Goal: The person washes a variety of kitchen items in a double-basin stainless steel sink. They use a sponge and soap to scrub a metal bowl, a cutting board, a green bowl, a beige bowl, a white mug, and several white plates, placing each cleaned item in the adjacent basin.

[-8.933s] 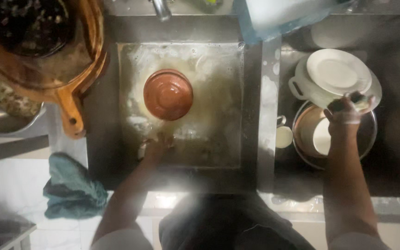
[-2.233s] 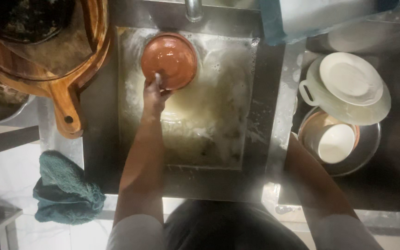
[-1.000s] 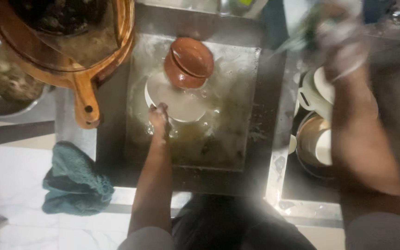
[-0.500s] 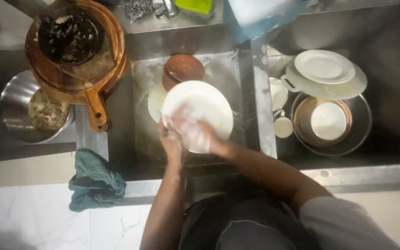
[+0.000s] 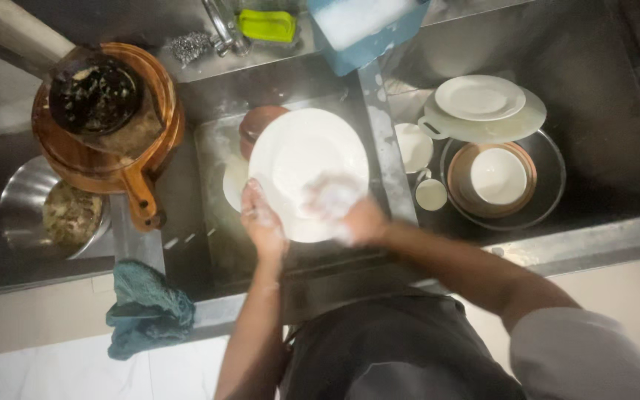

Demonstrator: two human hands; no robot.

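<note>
Left hand (image 5: pixel 262 222) grips the lower left rim of a large white plate (image 5: pixel 301 159), held over the sink (image 5: pixel 209 222); right hand (image 5: pixel 350 215), blurred and soapy, presses on the plate's lower right face, its grip unclear. Behind the plate sits a brown clay pot (image 5: pixel 257 124); white dishes (image 5: pixel 481 100) are stacked to the right, well apart.

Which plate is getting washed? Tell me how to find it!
Look at the sink in the middle. Over it, the left hand holds a big white plate while the soapy right hand rubs it. It is the largest plate and the only one being held.
</note>
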